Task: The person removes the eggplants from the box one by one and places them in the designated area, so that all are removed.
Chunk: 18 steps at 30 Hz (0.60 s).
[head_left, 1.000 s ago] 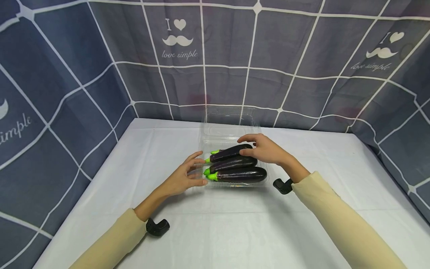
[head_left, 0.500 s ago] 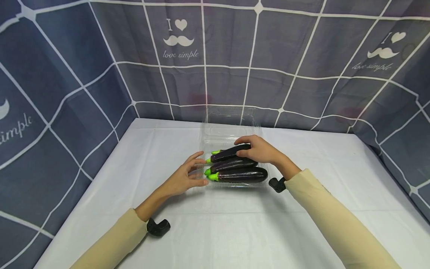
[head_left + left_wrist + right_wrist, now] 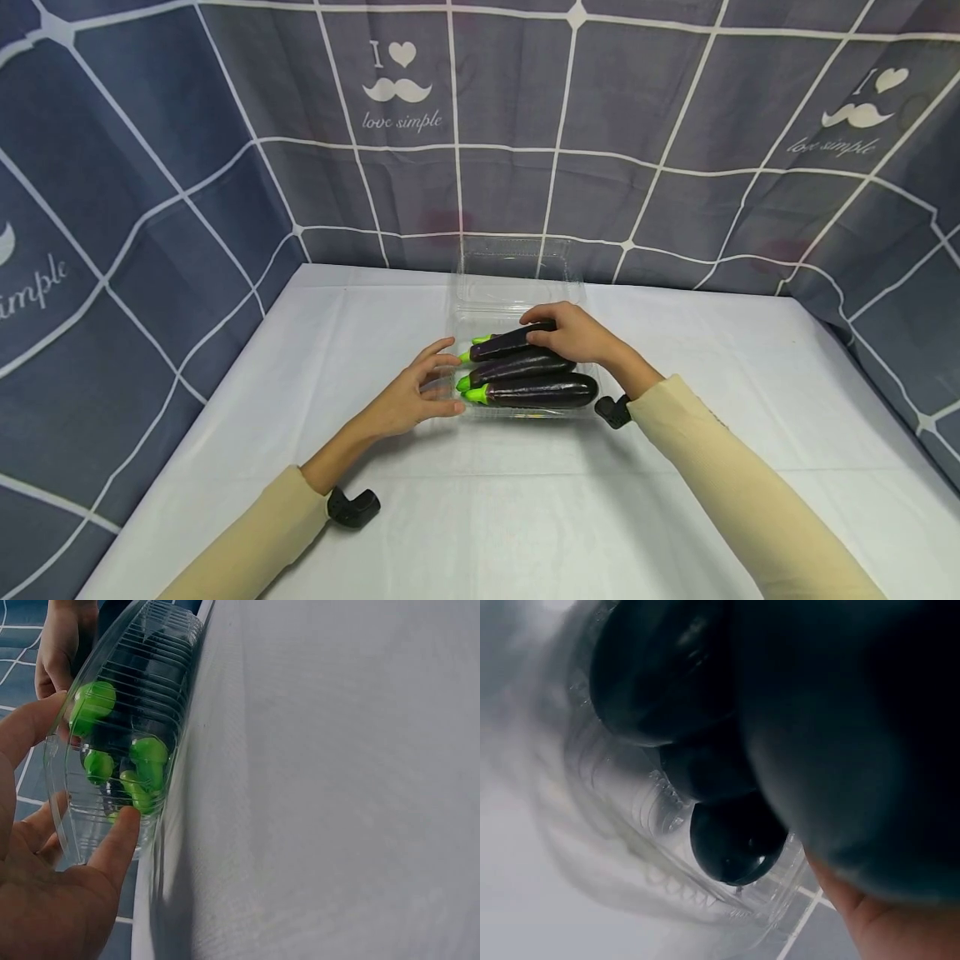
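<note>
Several dark purple eggplants with green stems lie side by side in a clear plastic clamshell box [image 3: 597, 410]. My right hand [image 3: 577, 335] reaches over the box from the right and grips one long eggplant [image 3: 504, 342] by its thick end. In front of it lie a second eggplant [image 3: 517, 367] and the plumpest eggplant [image 3: 542, 390]; behind it, mostly hidden, one more shows its stem [image 3: 482, 339]. My left hand [image 3: 411, 398] rests at the box's left end with fingers spread. In the left wrist view, its thumb [image 3: 118, 844] touches the ribbed wall near the stems.
The box's clear lid [image 3: 517, 287] stands open at the back, against a grey checked curtain [image 3: 510, 100]. A white cloth [image 3: 510, 517] covers the table. Black wrist cameras [image 3: 354, 507] hang below the sleeves. A large dark blur fills much of the right wrist view.
My right hand has moved slightly left and down, closing round the rear eggplant and drawing its forearm inward. My left hand and the box have stayed in place.
</note>
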Each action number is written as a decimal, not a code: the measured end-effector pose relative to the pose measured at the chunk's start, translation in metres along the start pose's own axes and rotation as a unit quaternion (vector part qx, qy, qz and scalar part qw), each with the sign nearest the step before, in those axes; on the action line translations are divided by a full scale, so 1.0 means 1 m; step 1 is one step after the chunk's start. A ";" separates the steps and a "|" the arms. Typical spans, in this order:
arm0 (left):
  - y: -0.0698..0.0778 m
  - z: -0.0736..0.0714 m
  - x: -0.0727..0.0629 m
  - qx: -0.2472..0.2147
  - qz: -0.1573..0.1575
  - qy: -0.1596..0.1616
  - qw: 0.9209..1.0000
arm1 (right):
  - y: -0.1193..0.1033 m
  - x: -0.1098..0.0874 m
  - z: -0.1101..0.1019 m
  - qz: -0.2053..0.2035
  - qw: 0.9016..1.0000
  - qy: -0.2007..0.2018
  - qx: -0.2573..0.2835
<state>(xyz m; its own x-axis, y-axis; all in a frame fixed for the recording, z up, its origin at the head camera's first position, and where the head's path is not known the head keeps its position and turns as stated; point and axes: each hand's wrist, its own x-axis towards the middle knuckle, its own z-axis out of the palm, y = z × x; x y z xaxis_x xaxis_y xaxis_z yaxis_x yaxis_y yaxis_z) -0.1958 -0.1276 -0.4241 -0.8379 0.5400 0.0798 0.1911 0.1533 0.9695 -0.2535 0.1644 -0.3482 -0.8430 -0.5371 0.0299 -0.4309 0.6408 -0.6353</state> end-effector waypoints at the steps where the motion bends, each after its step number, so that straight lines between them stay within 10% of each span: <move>1: 0.000 0.000 0.000 -0.001 0.002 -0.001 1.000 | 0.000 0.001 0.000 0.000 1.000 -0.001 -0.001; 18: -0.002 0.000 0.000 -0.003 0.013 -0.002 1.000 | 0.001 0.005 0.007 0.007 0.999 -0.018 -0.042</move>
<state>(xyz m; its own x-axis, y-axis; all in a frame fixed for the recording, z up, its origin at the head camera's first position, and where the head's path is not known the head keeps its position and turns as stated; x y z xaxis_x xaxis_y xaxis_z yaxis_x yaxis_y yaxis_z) -0.1964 -0.1281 -0.4259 -0.8300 0.5479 0.1046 0.2098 0.1329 0.9687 -0.2559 0.1588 -0.3537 -0.8377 -0.5461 -0.0074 -0.4455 0.6911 -0.5691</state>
